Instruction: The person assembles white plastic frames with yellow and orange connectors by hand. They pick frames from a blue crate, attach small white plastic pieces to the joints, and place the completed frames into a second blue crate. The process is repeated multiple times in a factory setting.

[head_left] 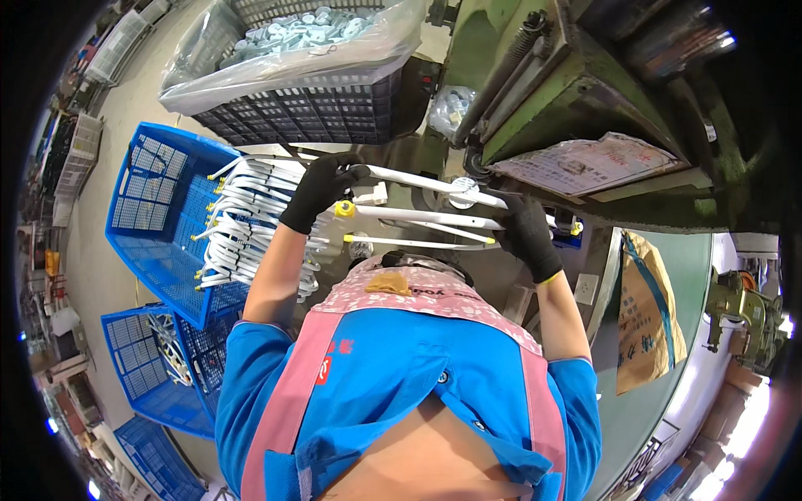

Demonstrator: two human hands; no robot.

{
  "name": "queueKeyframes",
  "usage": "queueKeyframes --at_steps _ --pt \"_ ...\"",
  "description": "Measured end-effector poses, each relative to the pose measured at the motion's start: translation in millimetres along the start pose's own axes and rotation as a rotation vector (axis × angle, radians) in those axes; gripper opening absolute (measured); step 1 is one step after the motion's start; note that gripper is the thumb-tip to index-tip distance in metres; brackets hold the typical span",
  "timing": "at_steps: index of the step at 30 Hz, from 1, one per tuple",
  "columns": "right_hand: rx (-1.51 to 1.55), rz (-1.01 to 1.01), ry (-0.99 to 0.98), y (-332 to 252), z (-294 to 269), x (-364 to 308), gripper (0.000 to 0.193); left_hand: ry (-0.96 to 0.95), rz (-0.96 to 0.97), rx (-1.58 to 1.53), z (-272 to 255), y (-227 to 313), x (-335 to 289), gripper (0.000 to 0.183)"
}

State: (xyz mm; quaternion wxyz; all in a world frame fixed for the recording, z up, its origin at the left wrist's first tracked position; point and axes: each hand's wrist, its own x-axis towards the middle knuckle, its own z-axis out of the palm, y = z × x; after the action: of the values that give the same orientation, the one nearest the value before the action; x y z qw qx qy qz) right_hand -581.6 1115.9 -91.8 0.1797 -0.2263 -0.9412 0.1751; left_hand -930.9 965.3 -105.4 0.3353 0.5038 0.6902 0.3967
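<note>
Both hands wear black gloves. My left hand [324,188] is closed round the left end of a white metal tube [409,179]. A pale round piece [464,194] sits on this tube toward its right end. My right hand [530,237] grips the tubing at the right, its fingertips partly hidden. Below runs another white tube [418,217] with a yellow fitting [343,209] at its left end. Thinner white rods with yellow tips lie nearer my apron. Whether all these pieces are joined, I cannot tell.
Left, bent white tubes [242,225] overhang a blue crate [150,213]. A black crate [309,108] with a plastic liner holds many small pale parts. A green machine [576,100] rises at the far right. Right, a brown paper sack [647,321] lies on a green surface.
</note>
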Motion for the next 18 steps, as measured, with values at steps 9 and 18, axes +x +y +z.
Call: queueKeyframes --at_steps 9,18 --pt "-0.165 0.042 -0.076 -52 -32 -24 0.026 0.096 -0.040 -0.266 8 -31 -2 0.025" --pt "-0.070 0.141 0.070 -71 -60 -11 0.028 0.172 -0.107 -0.247 14 -40 -3 0.020"
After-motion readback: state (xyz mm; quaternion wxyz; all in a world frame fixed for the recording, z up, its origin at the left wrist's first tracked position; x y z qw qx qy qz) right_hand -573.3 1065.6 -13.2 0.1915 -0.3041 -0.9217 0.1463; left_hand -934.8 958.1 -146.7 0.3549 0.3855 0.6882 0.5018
